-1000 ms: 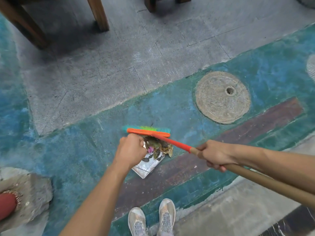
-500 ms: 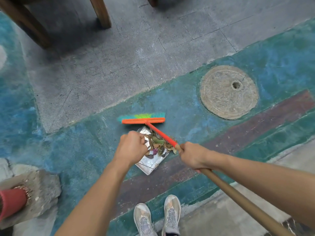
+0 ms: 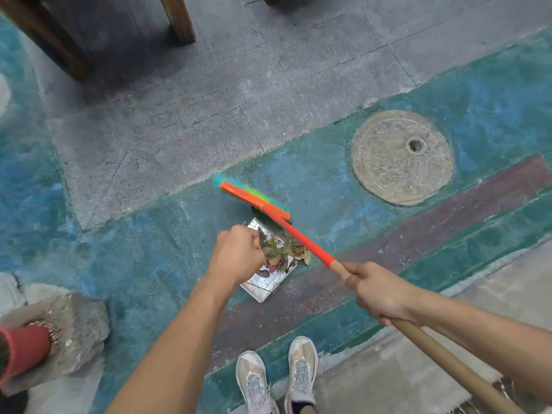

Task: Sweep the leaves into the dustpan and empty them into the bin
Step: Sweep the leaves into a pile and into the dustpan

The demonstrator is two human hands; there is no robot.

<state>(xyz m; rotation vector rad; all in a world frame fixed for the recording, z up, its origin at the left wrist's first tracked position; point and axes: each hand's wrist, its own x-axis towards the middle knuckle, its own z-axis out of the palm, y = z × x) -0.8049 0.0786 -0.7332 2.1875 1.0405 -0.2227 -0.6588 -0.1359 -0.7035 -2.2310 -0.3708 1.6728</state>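
From above, a person's left hand (image 3: 236, 255) is curled in a fist over a metal dustpan (image 3: 263, 289) on the painted floor (image 3: 143, 234), seemingly gripping its handle, which is hidden. Dry leaves (image 3: 283, 252) are piled in the pan. A broom (image 3: 254, 200) sits with its orange head at the pan's 12 o'clock edge, and the right hand (image 3: 379, 289), at 4 o'clock, is wrapped around its wooden handle.

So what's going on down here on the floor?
A person is sweeping leaves into a metal dustpan. Their right hand grips the broom, whose head sits at the pan's far edge. Their left hand is curled over the pan, apparently holding its handle. A pile already lies inside. No bin is in view.
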